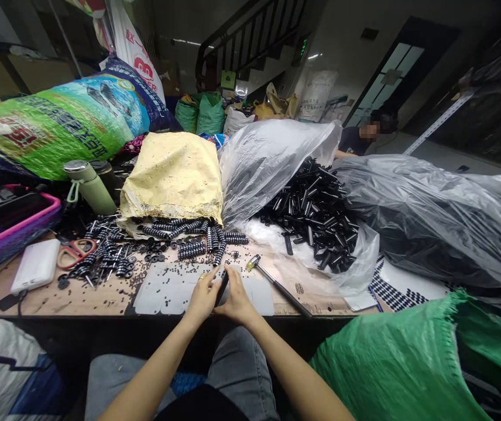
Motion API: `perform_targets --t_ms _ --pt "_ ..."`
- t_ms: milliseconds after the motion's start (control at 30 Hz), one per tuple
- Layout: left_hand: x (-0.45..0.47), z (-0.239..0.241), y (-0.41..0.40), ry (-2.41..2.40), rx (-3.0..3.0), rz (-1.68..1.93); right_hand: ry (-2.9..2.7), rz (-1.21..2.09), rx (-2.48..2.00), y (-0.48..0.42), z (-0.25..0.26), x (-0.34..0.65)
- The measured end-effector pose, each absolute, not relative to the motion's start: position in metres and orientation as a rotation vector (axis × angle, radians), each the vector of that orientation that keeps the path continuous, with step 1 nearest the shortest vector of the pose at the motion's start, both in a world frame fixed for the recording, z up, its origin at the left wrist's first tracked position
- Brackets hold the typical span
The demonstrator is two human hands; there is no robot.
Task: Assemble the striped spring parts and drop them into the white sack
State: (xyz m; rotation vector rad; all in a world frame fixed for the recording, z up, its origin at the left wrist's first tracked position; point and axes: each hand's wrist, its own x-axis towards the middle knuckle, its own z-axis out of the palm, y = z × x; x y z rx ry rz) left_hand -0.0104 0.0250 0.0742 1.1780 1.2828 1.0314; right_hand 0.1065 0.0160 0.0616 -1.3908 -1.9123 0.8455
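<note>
Near the front edge of the table, my left hand [202, 297] and my right hand [238, 297] come together around a black plastic piece [222, 287]. It is long and narrow, and the fingers of both hands are closed on it. Beneath them lies a pale grey mat [158, 289] dotted with tiny black bits. Just beyond my fingertips are several ribbed black-and-white rolls [192, 250]. A hammer [277, 283] with a yellowish head and black handle rests to the right of my right hand. Many similar black pieces [316, 210] spill from a clear plastic bag [272, 158].
Left of the mat are red-handled scissors [76, 252], a white power bank [35, 266], metal-pinned black parts [110, 248] and a green flask [90, 187]. A yellow sack [174, 175] stands behind. A green sack [391, 356] flanks my right; another person [358, 137] sits farther back.
</note>
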Motion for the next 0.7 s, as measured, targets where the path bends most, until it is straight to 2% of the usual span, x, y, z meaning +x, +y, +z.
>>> perform_targets --t_ms 100,200,367,500,700 --pt "-0.009 0.053 0.019 1.416 1.861 0.89 -1.973 0.76 -1.487 0.018 0.043 0.105" --pt "-0.012 0.038 0.02 1.44 2.199 0.731 -2.046 0.637 -1.625 0.014 0.042 0.122" --pt "-0.03 0.031 0.029 1.446 2.585 0.618 -1.773 0.17 -2.303 0.007 0.062 0.199" --pt "-0.039 0.035 0.032 1.486 2.727 0.555 -1.835 0.239 -2.354 -0.001 0.079 0.224" --pt "-0.043 0.036 0.035 1.501 2.778 0.564 -1.88 0.433 -2.082 -0.028 0.093 0.175"
